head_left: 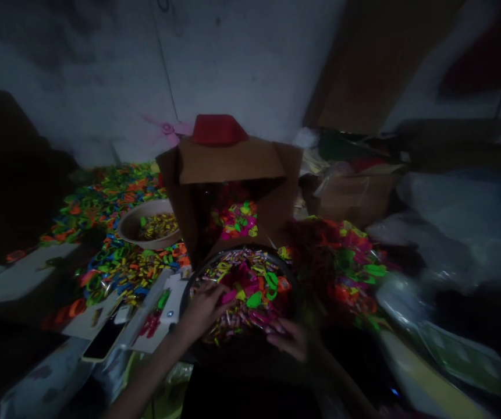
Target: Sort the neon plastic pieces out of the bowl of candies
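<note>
A dark round pan (189, 291) sits in front of me, heaped with small bright plastic pieces (254, 291) in pink, green, orange and yellow. My left hand (204, 308) reaches into the pan's left side, fingers resting among the pieces. At the pan's near edge, my right hand (291, 340) touches the pile with curled fingers. The scene is dim and blurred, so whether either hand pinches a piece is unclear.
A cardboard box (233, 160) with open flaps stands behind the pan, a red tub (217, 129) on top. A beige bowl (130, 224) of pieces sits left amid scattered colourful pieces (102, 203). A phone (104, 343) and white cards (163, 314) lie near left. Plastic bags (451, 233) crowd the right.
</note>
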A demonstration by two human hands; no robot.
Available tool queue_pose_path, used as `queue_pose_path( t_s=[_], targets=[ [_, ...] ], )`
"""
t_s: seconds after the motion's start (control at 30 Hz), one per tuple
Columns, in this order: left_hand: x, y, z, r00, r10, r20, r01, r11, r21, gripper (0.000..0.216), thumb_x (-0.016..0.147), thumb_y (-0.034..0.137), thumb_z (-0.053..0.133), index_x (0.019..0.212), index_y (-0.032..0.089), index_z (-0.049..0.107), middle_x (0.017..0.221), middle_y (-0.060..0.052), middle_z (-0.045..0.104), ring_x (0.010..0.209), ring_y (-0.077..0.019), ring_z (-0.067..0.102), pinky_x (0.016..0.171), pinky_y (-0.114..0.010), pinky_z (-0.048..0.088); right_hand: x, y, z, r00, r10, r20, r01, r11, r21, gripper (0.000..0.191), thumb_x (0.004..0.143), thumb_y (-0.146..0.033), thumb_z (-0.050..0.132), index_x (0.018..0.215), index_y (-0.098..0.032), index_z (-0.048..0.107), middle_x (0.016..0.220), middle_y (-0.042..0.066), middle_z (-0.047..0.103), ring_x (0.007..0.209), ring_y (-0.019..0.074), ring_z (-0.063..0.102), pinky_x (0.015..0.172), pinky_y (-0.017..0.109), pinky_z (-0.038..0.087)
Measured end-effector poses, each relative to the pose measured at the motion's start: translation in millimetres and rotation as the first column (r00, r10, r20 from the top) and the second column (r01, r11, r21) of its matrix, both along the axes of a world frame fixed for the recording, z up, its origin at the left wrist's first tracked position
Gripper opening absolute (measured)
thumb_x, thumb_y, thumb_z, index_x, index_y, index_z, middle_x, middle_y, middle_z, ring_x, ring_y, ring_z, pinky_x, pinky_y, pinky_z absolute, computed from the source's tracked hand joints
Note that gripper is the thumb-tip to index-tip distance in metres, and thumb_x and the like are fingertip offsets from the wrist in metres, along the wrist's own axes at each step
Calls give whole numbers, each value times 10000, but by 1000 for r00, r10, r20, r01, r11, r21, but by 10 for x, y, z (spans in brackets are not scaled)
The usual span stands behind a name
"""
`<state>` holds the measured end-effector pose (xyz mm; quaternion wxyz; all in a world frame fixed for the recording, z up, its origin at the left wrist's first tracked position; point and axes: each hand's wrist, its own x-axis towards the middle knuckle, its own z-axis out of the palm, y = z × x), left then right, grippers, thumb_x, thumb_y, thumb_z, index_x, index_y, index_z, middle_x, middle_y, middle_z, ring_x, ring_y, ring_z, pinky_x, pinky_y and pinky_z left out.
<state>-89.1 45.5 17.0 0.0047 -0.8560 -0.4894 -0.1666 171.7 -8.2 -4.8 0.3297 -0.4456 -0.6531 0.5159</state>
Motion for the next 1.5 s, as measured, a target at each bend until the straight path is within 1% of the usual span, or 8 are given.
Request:
queue_pose_path(
  t_s=[0.1, 0.27, 0.5, 0.77, 0.97, 1.13, 1.37, 1.5],
  targets=[
    [212, -157, 134, 997, -52, 62, 54, 998, -17, 170, 846, 311, 628, 976, 222, 563, 947, -20, 641, 934, -193, 598, 819, -299, 469, -100, -18, 135, 999, -36, -31, 36, 999, 2, 325, 844, -385, 534, 1092, -185, 598, 973, 31, 671, 919, 181, 616, 805, 254, 471],
    [465, -385, 289, 983, -165, 77, 163, 986, 31, 143, 817, 265, 663, 898, 202, 564, 859, -18, 639, 852, -210, 582, 753, -325, 469, -158, -48, 267, 995, -97, 37, 94, 993, 75, 289, 809, -371, 557, 1015, -170, 572, 859, 26, 667, 808, 165, 617, 731, 250, 468],
    [499, -501, 316, 972, -232, 28, 227, 966, 120, 140, 846, 300, 622, 865, 184, 546, 822, -27, 631, 847, -221, 559, 800, -365, 457, -158, -151, 462, 994, -71, 89, 59, 990, 131, 295, 830, -358, 542, 1039, -165, 621, 964, 54, 703, 884, 185, 650, 764, 243, 481],
    [482, -537, 330, 959, -271, 82, 259, 957, 132, 142, 817, 254, 662, 845, 192, 536, 785, -13, 593, 782, -201, 531, 744, -324, 445, -175, -143, 282, 982, -152, 115, 119, 961, 251, 263, 823, -363, 530, 991, -197, 645, 953, 57, 718, 872, 200, 669, 752, 263, 497],
    [503, -560, 353, 961, -267, 77, 259, 961, 97, 181, 790, 221, 691, 888, 189, 542, 823, -16, 609, 811, -207, 545, 774, -336, 452, -124, -155, 326, 981, -92, 169, 41, 958, 284, 254, 843, -323, 520, 1026, -193, 639, 958, 51, 712, 877, 180, 665, 768, 244, 499],
    [497, -578, 344, 968, -251, 31, 250, 968, 31, 322, 795, 206, 685, 1072, 187, 523, 911, -38, 625, 858, -218, 563, 761, -336, 464, -96, -191, 320, 964, -81, 254, -22, 925, 378, 239, 861, -302, 501, 1022, -201, 646, 942, 51, 704, 836, 172, 654, 758, 244, 499],
    [480, -685, 266, 953, -301, -20, 301, 945, 129, 121, 908, 262, 532, 998, 186, 559, 914, -35, 670, 871, -206, 573, 874, -396, 416, -125, -357, 291, 951, -12, 308, -103, 930, 353, 328, 889, -264, 412, 1156, -215, 597, 937, 58, 683, 870, 196, 638, 778, 258, 489],
    [446, -719, 226, 955, -296, -8, 290, 930, 225, 163, 955, 269, 430, 949, 211, 581, 863, -19, 664, 864, -198, 571, 930, -426, 372, -145, -429, 320, 959, 56, 279, -156, 922, 353, 378, 881, -219, 370, 1204, -200, 566, 994, 87, 671, 913, 194, 627, 811, 259, 481]
  ],
)
